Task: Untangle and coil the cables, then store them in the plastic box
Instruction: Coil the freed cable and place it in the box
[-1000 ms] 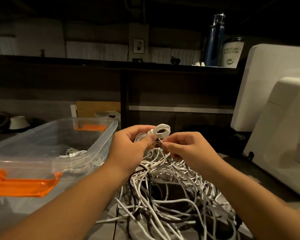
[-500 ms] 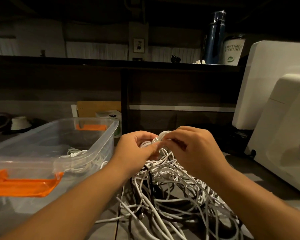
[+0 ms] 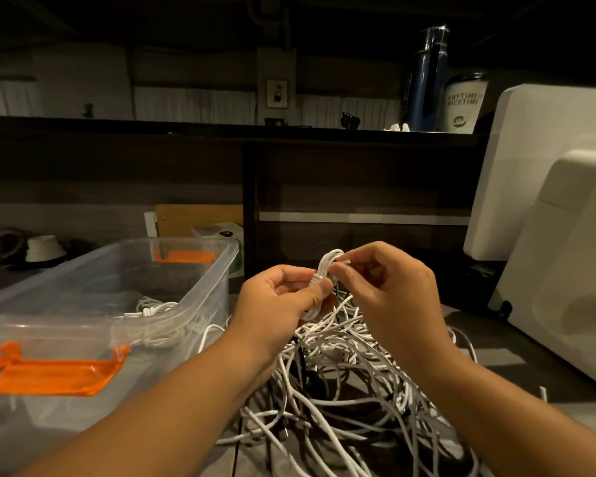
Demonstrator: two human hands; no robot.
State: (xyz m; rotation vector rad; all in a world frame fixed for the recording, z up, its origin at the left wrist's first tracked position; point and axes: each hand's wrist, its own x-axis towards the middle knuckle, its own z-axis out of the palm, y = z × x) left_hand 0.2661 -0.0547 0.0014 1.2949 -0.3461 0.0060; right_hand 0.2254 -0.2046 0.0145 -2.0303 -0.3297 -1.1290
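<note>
Head view: nearest us, a loose tangle of white and grey cables (image 3: 351,390) sprawls across the dark worktop (image 3: 489,342) between our forearms. Just above it we hold a small coiled white cable (image 3: 326,270). Our left hand (image 3: 276,297) grips the bundle with thumb and curled fingers, while our right hand (image 3: 389,290) pinches the cable's free end at the top of the coil. To the left stands the clear plastic box (image 3: 193,297) with orange latches (image 3: 55,373), and a few white cables (image 3: 152,308) already lie inside it. On the right we see a large white appliance (image 3: 547,235). Farther back, on a dark shelf, stand a tall blue bottle (image 3: 427,77) and a white printed cup (image 3: 463,105).
</note>
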